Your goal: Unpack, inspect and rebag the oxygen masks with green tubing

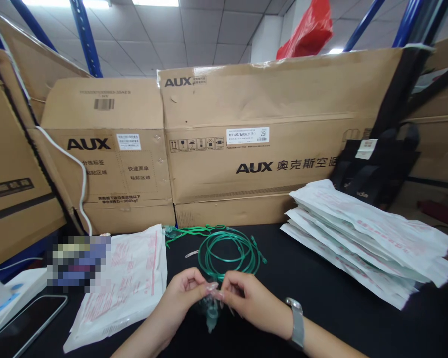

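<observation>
Two bare hands meet at the lower centre of the head view, just above the black table (313, 298). The left hand (184, 293) enters from the lower left with the forearm angled up and to the right, palm turned inward; its fingers (205, 287) are curled together and pinched on a small clear plastic fitting (211, 313). The right hand (246, 298) enters from the lower right, wrist carrying one watch (295, 323) with a grey band, and its fingers are likewise closed on the same fitting from the opposite side. Fingertips of both hands touch or nearly touch over the part — the exact contact point is hidden by the fingers. The fitting hangs just below the fingertips, close to the table surface; whether it rests on the table cannot be told. One coil of green tubing (229, 251) lies flat on the table directly behind the hands, with a green strap end trailing to the left. One flat sealed pouch (123, 283) with red print lies to the left of the hands. One fanned stack of similar pouches (366, 238) lies to the right, well apart — the count of pouches in it cannot be resolved. One phone (26, 323) lies at the lower left edge. Cardboard cartons (269, 134) stand upright along the rear of the table.
</observation>
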A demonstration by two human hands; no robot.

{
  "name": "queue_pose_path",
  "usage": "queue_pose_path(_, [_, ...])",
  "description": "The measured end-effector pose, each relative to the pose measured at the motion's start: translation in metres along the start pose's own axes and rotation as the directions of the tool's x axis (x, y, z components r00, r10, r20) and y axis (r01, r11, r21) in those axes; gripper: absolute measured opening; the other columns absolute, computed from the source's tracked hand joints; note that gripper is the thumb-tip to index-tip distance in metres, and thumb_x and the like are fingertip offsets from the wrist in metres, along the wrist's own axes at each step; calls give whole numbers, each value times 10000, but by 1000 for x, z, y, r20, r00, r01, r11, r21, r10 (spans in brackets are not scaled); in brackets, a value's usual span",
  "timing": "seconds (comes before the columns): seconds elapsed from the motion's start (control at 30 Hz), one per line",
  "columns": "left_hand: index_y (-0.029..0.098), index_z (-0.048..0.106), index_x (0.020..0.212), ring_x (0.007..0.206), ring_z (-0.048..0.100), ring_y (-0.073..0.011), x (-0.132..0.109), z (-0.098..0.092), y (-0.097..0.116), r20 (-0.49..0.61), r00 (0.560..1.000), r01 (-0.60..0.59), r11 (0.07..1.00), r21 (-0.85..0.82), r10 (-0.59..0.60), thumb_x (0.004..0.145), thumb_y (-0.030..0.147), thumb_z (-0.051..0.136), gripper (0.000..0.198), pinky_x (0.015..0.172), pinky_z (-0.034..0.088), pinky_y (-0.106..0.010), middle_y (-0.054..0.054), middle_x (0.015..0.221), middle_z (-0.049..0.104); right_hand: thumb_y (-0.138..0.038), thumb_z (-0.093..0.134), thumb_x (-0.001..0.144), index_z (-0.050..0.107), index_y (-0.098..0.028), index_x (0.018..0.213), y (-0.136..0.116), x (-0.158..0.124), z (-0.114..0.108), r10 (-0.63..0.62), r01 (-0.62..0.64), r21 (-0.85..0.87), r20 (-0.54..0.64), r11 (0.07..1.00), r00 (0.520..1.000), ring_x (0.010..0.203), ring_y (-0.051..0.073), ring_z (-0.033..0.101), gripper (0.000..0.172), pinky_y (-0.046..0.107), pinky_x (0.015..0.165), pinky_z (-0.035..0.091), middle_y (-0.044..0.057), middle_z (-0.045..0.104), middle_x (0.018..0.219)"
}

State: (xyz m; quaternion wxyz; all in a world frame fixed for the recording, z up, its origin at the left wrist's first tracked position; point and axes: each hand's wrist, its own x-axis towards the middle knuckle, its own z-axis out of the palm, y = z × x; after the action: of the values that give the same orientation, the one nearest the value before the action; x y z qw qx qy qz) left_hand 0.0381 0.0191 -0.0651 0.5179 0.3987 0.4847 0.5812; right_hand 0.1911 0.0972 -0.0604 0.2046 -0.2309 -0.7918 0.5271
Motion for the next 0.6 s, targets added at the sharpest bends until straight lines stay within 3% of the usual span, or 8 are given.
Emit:
queue_pose_path(0.07, [145, 502, 596, 567, 533, -77, -2, -1, 3, -12, 1000, 10, 994, -113, -11, 651, 279, 689, 237, 578, 393, -190, 39, 563, 578, -501, 521, 743, 520, -166, 749, 2, 6, -5, 22, -17, 235, -18, 972, 1000, 470, 77, 440, 335, 191, 421, 310, -37, 496, 573])
queue_pose_path(0.17, [140, 504, 622, 625, 560, -87, -4, -1, 7, 38, 999, 37, 967, -252, -29, 693, 245, 661, 202, 676, 440, -232, 28, 615, 572, -507, 523, 745, 557, -157, 863, 3, 10, -8, 50, 1, 472, -95, 882, 994, 664, 112, 526, 370, 201, 507, 393, 20, 556, 765])
queue_pose_path(0.23, [136, 503, 637, 639, 573, -97, -4, -2, 6, 58, 998, 45, 957, -286, -29, 713, 233, 644, 187, 689, 455, -253, 15, 636, 577, -471, 546, 749, 590, -139, 835, 2, 10, -7, 67, -38, 582, -28, 812, 997, 744, 128, 534, 345, 228, 597, 419, 44, 571, 804])
queue_pose_path(0.3, [139, 497, 655, 612, 571, -97, -3, -1, 3, 34, 999, 31, 955, -295, -22, 724, 240, 632, 182, 650, 467, -256, 9, 648, 583, -452, 544, 762, 604, -122, 762, -1, 7, -4, 56, -86, 680, 67, 728, 996, 708, 127, 540, 336, 250, 625, 417, 47, 580, 744])
queue_pose_path(0.4, [147, 485, 668, 554, 552, -87, -1, 0, 1, -43, 999, -26, 967, -255, 15, 731, 277, 621, 198, 594, 479, -253, 18, 617, 579, -393, 586, 753, 611, -116, 730, -6, 2, 1, 11, -65, 748, 77, 661, 997, 640, 106, 528, 279, 251, 629, 397, 29, 574, 680])
queue_pose_path(0.6, [151, 451, 612, 456, 471, -51, -4, 5, 7, -115, 992, -67, 984, -163, 49, 686, 338, 654, 285, 479, 450, -191, 58, 519, 520, -323, 645, 717, 611, -132, 732, -13, -3, 1, 3, -6, 730, 5, 684, 1000, 595, 88, 496, 194, 232, 598, 362, 2, 577, 645])
